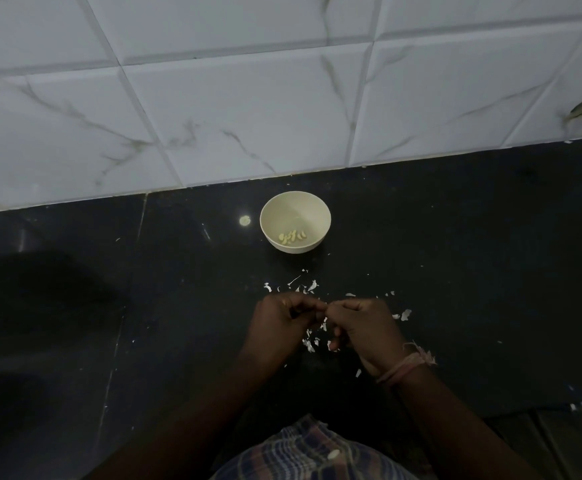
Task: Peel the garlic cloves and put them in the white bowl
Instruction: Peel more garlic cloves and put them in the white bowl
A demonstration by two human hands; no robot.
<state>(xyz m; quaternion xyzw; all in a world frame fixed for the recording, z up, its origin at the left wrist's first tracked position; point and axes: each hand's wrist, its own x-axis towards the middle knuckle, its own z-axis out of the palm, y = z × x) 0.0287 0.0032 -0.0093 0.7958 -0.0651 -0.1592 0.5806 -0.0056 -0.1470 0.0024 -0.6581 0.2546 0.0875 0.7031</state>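
A white bowl (pixel 295 211) stands on the black counter near the tiled wall, with several peeled garlic cloves (pixel 293 236) at its bottom. Below it my left hand (pixel 281 322) and my right hand (pixel 365 329) meet over the counter, fingers curled and fingertips together, pinching something small between them. That small thing is hidden by the fingers; it may be a garlic clove. White garlic skins (pixel 308 287) lie scattered around and under the hands.
The black counter (pixel 456 271) runs to a white marble-look tiled wall (pixel 248 98) at the back. A dark rounded shape (pixel 23 341) fills the left side. One pale clove or skin piece (pixel 333 454) lies on my checked cloth at the bottom.
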